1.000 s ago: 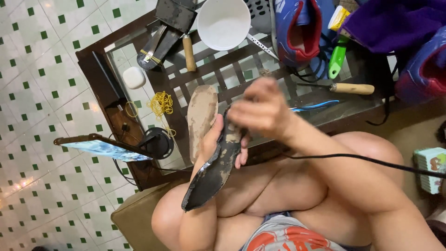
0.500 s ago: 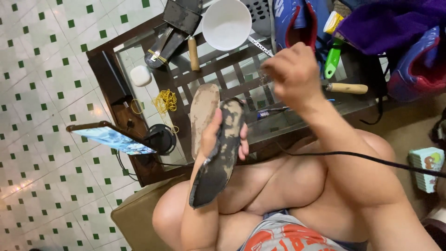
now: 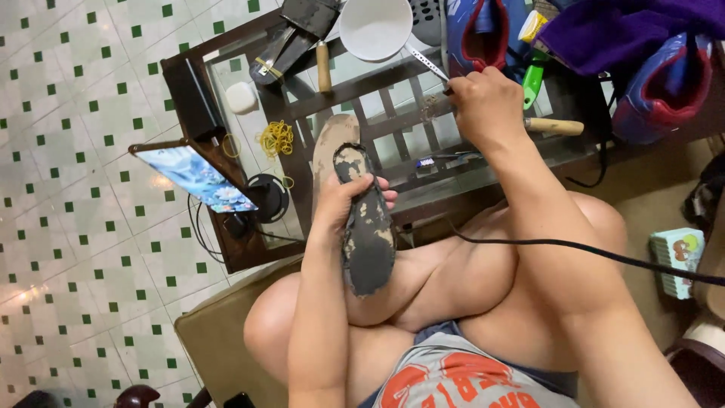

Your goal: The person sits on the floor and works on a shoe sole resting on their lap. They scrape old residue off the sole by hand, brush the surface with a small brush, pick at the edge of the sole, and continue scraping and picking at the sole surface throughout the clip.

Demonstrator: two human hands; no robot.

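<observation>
Hands part over a low glass table (image 3: 483, 162): the right hand (image 3: 487, 106), which a second ago was pressed against the worn dark shoe sole (image 3: 366, 227), has reached out and closed around a thin white strip (image 3: 424, 62) near the white bowl (image 3: 375, 27). The left hand (image 3: 340, 208) still grips the sole upright above the knees, suggesting a change of tool.

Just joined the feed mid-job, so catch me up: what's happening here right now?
A seated person holds a dark, worn shoe sole upright over their lap in the left hand, fingers wrapped around its edge. The right hand reaches out over the glass-topped table, gripping a thin tool whose type is hard to make out. A tan insole lies on the table beside the sole, near a white bowl, yellow rubber bands and a propped phone.
</observation>
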